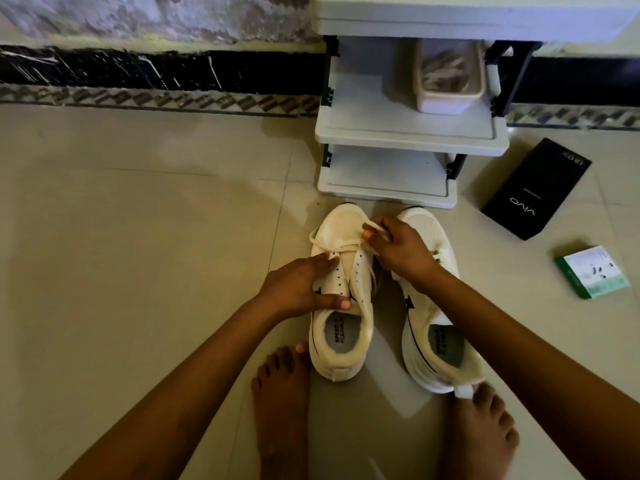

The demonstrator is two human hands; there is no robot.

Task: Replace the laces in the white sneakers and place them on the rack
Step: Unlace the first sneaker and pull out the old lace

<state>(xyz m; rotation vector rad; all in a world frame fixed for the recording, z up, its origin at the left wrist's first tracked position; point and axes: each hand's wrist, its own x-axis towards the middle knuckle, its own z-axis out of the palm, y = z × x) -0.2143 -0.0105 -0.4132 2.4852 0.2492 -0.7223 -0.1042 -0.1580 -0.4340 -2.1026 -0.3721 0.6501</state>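
White sneakers side by side on tiled floor (156, 237), toes twd rack (408, 133), just in front of its bottom shelf. Left sneaker (341, 299) w/ lace (332, 241) crossing near toe, most eyelets bare, insole print facing up. Right sneaker (433, 306) partly under right forearm. Left hand (298, 285) gripping left sneaker's upper: fingers along eyelet row, thumb at collar edge. Right hand (398, 251) above gap btwn the two, fingers curled, pinching lace end near toe. Bare feet behind both heels; right foot (481, 431) touching right sneaker's heel tab. Rack white w/ black posts; beige container (450, 77) on middle shelf. Black phone box (535, 188) and small green-white box (594, 271) on floor to right, apart from sneakers.
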